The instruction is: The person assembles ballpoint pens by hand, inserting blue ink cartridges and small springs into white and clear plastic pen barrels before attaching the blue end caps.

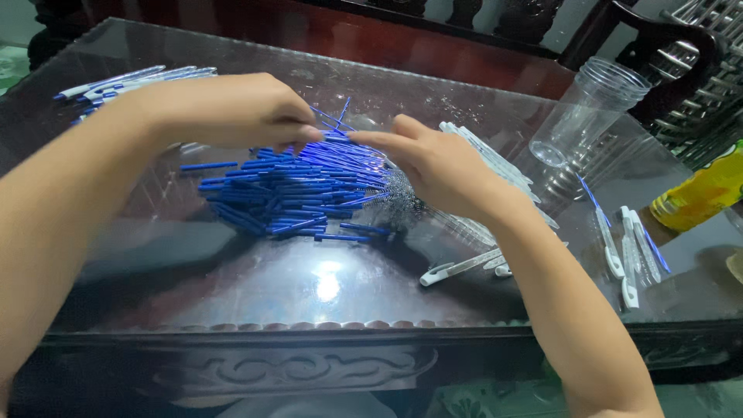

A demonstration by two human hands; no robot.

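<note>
1. Left hand [232, 108] sits over the top of the pile of blue pen refills [294, 182], palm down, fingers curled narrow, the fingertips [306, 133] pinching at what look like thin refill tips at the pile's upper edge. Exactly how many it grips you cannot tell.
2. Your right hand [441, 166] comes in from the right, index finger stretched toward the left fingertips, nearly touching them. It rests against the right side of the pile; whether it grips anything is hidden by its back.
3. The refills lie in a loose heap at the middle of the glass-topped worktop [325, 286], most pointing left to right, a few strays at the near edge.
4. A small heap of metal springs [402, 200] lies just beside the pile, under your right hand.
5. White pen barrels [495, 166] lie in a row behind and right of the right hand; two more [457, 267] rest near your right forearm.
6. Further right, well apart, a few white barrels [631, 255] lie with a blue refill [592, 197] among them.
7. Far left corner: a batch of assembled white-and-blue pens [131, 81].
8. A clear plastic jar [588, 108] lies tilted at the far right, mouth toward the worktop's middle. A yellow bottle [700, 193] shows at the right edge.
</note>
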